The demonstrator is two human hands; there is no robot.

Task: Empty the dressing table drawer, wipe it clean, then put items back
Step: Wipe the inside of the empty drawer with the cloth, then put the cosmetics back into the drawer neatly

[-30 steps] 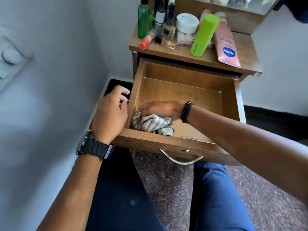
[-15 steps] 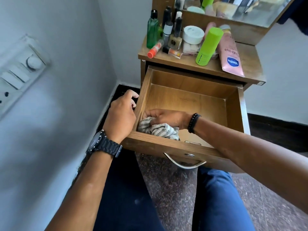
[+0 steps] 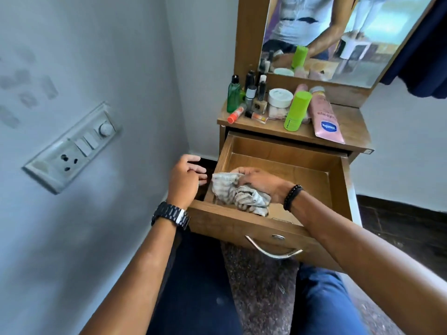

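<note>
The wooden drawer [image 3: 244,229] of the dressing table [image 3: 352,128] is pulled out, and the only thing inside it is a cloth. My right hand [image 3: 257,182] grips this striped grey-white cloth [image 3: 238,195] and holds it against the drawer's front left corner. My left hand [image 3: 185,181] hovers just outside the drawer's left wall with fingers loosely curled and nothing in it. Several toiletries stand on the table top: a lime green bottle [image 3: 297,110], a pink lotion tube [image 3: 325,122], a white jar [image 3: 280,97] and a dark green bottle [image 3: 233,95].
A mirror [image 3: 338,32] rises behind the toiletries. A switchboard [image 3: 72,148] is on the wall to the left. The drawer's metal handle [image 3: 273,250] hangs over my knee in blue jeans [image 3: 326,303]. A dark curtain [image 3: 423,56] hangs at the top right.
The view tilted up, showing the mirror. My right hand lifted the cloth up along the drawer's left wall. My left hand shifted slightly off the drawer's left edge.
</note>
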